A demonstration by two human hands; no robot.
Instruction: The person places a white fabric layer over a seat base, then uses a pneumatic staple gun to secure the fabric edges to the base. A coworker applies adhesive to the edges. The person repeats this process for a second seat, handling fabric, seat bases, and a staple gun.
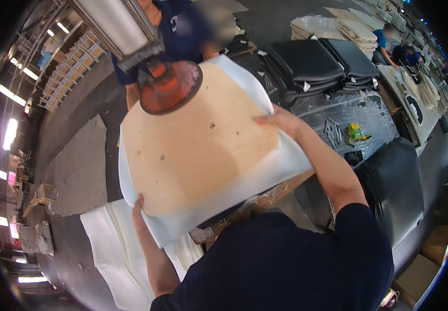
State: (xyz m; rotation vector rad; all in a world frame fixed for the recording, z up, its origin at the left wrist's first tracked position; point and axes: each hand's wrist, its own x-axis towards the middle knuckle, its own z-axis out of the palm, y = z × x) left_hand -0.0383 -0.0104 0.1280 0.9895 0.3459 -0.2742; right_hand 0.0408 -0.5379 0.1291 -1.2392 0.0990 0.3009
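Observation:
A pale plywood panel (198, 150) with several small holes lies on a larger white sheet (193, 220) that sticks out around its edges. My left hand (139, 208) grips the near left edge, its thumb up against the sheet's border. On the right side my right hand (283, 122) holds the edge, thumb over the plywood and the other fingers hidden beneath. A round red press disc (171, 88) on a metal cylinder (114, 26) is over the panel's far left part; whether it touches the wood I cannot tell.
A co-worker in dark clothes (174, 26) stands across, arms reaching to the panel's far side. Stacked black cushions (307, 62) sit at the back right, above a plastic-wrapped table (369, 111) with a yellow-green box (356, 132). White sheets (107, 249) lie at lower left.

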